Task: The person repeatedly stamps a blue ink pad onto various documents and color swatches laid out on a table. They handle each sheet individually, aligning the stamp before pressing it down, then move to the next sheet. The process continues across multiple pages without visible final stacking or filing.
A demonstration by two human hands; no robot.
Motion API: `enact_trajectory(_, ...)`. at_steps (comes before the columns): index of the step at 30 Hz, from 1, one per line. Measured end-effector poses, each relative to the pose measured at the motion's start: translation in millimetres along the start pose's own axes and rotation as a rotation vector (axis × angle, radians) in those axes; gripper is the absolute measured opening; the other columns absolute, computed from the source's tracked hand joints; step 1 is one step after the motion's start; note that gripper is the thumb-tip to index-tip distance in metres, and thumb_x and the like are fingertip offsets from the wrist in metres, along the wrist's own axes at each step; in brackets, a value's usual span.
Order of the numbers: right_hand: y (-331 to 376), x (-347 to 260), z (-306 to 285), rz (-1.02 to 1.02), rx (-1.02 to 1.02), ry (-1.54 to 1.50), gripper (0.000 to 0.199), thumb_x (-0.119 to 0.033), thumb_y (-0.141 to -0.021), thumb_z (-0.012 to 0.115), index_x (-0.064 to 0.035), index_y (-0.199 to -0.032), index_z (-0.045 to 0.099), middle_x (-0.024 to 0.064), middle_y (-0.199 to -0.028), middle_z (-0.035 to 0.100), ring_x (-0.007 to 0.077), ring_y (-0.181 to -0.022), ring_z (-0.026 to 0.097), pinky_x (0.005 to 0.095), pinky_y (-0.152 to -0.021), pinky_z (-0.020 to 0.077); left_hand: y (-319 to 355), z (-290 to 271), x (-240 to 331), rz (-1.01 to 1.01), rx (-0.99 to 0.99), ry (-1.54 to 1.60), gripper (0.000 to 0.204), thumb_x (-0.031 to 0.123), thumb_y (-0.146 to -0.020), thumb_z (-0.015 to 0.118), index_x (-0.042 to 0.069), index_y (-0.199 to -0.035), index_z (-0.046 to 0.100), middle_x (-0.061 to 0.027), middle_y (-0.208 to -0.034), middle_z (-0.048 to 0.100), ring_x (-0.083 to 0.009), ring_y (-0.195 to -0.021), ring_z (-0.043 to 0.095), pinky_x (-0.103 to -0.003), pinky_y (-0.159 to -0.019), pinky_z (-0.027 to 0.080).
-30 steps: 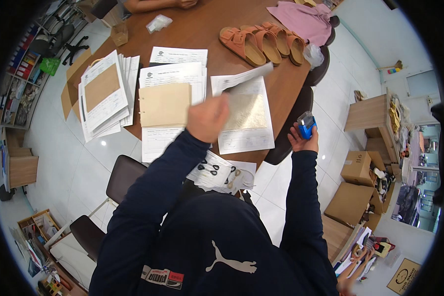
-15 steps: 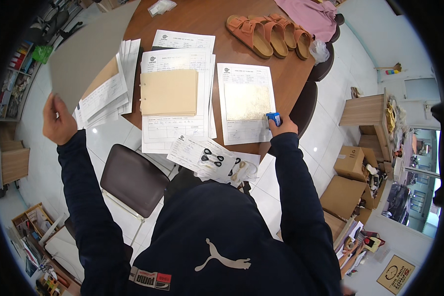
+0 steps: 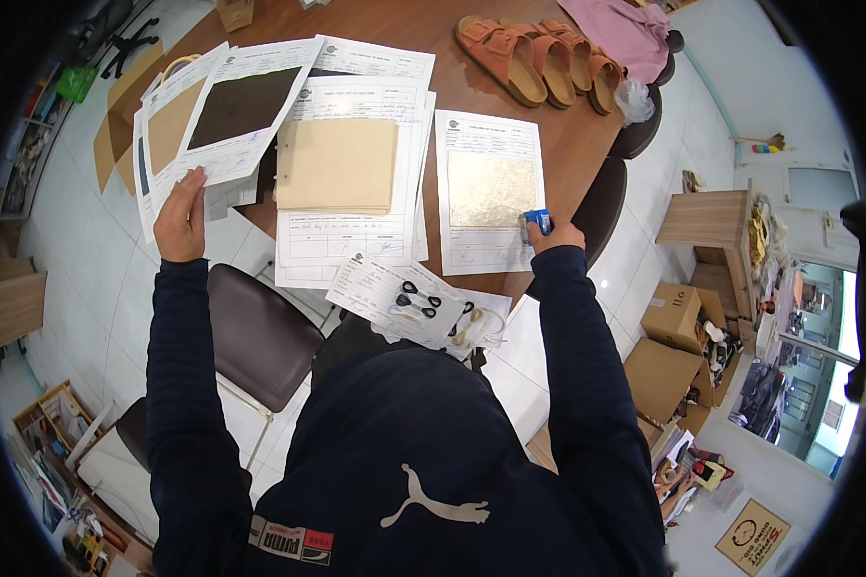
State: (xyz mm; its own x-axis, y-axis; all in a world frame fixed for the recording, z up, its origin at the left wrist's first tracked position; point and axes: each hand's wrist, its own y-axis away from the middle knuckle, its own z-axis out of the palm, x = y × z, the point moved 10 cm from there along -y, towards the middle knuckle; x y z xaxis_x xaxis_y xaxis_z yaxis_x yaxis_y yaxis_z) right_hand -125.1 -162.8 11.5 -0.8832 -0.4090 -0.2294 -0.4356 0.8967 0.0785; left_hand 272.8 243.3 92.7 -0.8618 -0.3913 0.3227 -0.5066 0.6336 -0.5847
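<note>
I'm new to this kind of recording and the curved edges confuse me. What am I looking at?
There's no machine here: these are a person's bare hands. The view comes from a fisheye camera worn on the head, looking down, so straight edges bend. On the brown table lie paper sheets and orange-brown sandals. The left hand touches the lower edge of a sheet bearing a dark swatch. The right hand holds a small blue object beside a pale gold swatch.

One white sheet (image 3: pixel 233 162) with a dark patch (image 3: pixel 244 108) was slanted at left. Another sheet (image 3: pixel 491 252) lay flat, a blue stamp-like tool (image 3: pixel 539 222) at its gold patch's (image 3: pixel 492 190) lower right corner.
</note>
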Motion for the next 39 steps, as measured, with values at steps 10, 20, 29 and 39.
enact_trajectory(10,-2,1,22,0.083,-0.056,0.172,0.038,-0.036,-0.079,0.068,0.0005,-0.089,0.067,0.0233,-0.087,0.068,0.0394,-0.086,0.067,0.0457,-0.08,0.0533,1,-1,-6,-0.086,0.074,-0.074,0.023,0.002,-0.088,0.062,0.007,-0.11,0.068,-0.0097,-0.109,0.07,-0.0246,-0.104,0.066,-0.032,-0.089,0.051)
enact_trajectory(20,22,119,-5,0.56,0.1,-0.979,0.036,-0.031,-0.085,0.072,0.0018,-0.095,0.06,0.0125,-0.08,0.065,0.0215,-0.064,0.067,0.031,-0.054,0.0564,-5,-125,-79,-0.452,0.789,-0.052,0.021,0.009,-0.089,0.065,-0.003,-0.106,0.069,-0.0123,-0.097,0.072,-0.0169,-0.086,0.069,-0.027,-0.078,0.053)
enact_trajectory(29,38,129,47,0.601,0.021,-1.111,0.039,-0.03,-0.084,0.073,0.0014,-0.102,0.058,0.0141,-0.083,0.066,0.0261,-0.065,0.067,0.036,-0.054,0.0569,-3,-161,-22,-0.19,0.818,-0.146,0.02,-0.002,-0.086,0.062,0.003,-0.103,0.071,-0.0129,-0.1,0.072,-0.0198,-0.089,0.07,-0.028,-0.078,0.055)
enact_trajectory(39,16,67,-20,0.179,0.151,-0.339,0.039,-0.029,-0.078,0.074,0.0008,-0.103,0.066,0.0177,-0.092,0.07,0.0304,-0.085,0.069,0.0366,-0.079,0.0533,34,-19,-45,-0.111,0.033,-0.259,0.026,0.002,-0.085,0.061,0.011,-0.107,0.069,-0.0057,-0.119,0.066,-0.026,-0.116,0.058,-0.044,-0.104,0.04)
